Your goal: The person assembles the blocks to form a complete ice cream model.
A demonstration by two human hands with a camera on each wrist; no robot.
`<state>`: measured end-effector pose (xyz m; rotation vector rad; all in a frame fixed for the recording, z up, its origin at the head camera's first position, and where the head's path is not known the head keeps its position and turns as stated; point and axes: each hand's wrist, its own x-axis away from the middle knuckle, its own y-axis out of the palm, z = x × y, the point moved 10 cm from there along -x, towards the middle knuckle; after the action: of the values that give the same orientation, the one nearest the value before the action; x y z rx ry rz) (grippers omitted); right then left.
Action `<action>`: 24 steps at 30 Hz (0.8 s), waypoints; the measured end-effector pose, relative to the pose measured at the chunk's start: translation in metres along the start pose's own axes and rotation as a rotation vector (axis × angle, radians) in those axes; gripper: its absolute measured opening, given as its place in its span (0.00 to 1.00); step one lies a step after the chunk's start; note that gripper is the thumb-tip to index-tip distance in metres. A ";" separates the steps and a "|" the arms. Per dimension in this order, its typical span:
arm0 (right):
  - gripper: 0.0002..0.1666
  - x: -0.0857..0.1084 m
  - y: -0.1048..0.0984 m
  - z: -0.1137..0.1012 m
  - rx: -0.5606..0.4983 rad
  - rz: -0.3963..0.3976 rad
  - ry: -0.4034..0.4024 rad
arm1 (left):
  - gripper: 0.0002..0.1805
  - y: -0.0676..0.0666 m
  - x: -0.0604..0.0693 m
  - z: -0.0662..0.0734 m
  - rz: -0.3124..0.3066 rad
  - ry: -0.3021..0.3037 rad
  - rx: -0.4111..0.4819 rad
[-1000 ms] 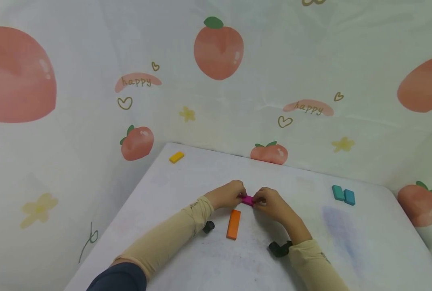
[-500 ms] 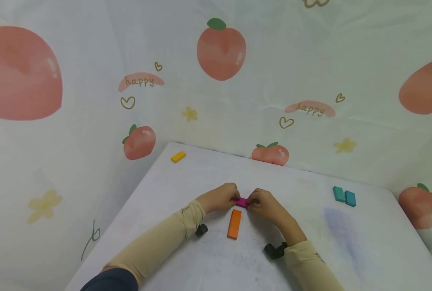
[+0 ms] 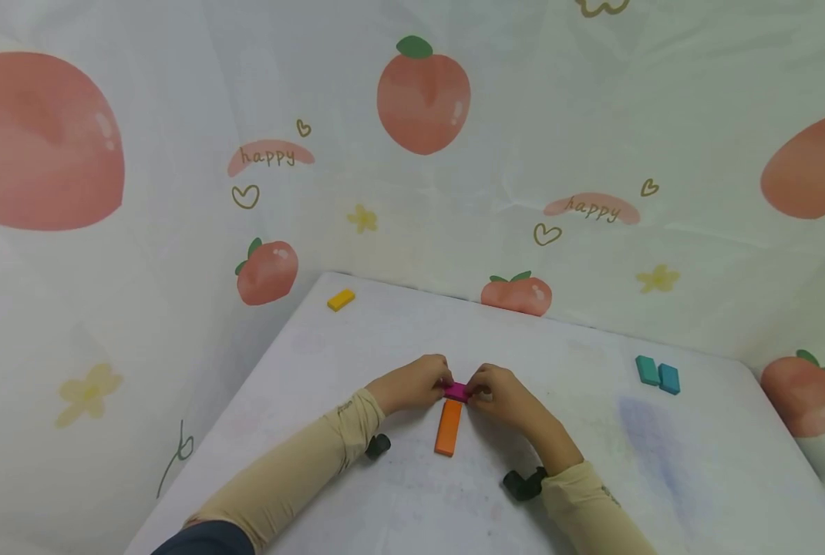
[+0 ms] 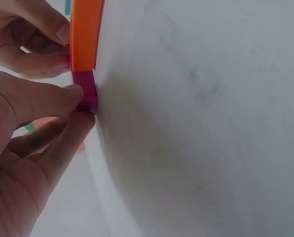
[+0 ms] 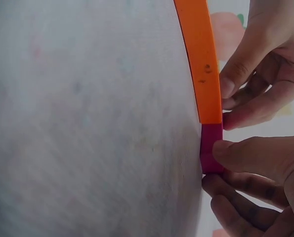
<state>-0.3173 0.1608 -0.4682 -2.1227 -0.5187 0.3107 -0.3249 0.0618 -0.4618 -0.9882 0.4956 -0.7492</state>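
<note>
Magenta block (image 3: 456, 391) pinched at both ends, crosswise at the far end of the orange block (image 3: 448, 428).

The left hand (image 3: 410, 383) grips its left end and the right hand (image 3: 508, 395) its right, thumb and fingers closed on it; whether magenta and orange touch cannot be told. On the table (image 3: 558, 351) beyond the orange block, the yellow block (image 3: 341, 300) lies well to the left, the teal block (image 3: 648, 370) and blue block (image 3: 669, 378) side by side well to the right. The cloth (image 3: 447, 208) behind bears "happy" to either side of the orange block; print on the sleeves (image 3: 294, 466) is illegible.
</note>
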 end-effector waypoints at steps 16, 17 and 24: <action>0.07 0.005 0.001 -0.004 0.012 0.012 -0.008 | 0.10 0.005 0.004 -0.001 0.007 -0.003 -0.008; 0.07 0.005 0.001 -0.004 0.010 0.012 -0.009 | 0.10 0.005 0.004 -0.001 0.008 -0.002 -0.013; 0.08 0.005 0.003 -0.003 0.006 0.013 -0.004 | 0.09 0.003 0.006 0.001 0.012 0.009 -0.016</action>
<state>-0.3111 0.1594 -0.4686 -2.1204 -0.5057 0.3238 -0.3189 0.0588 -0.4646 -0.9962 0.5155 -0.7407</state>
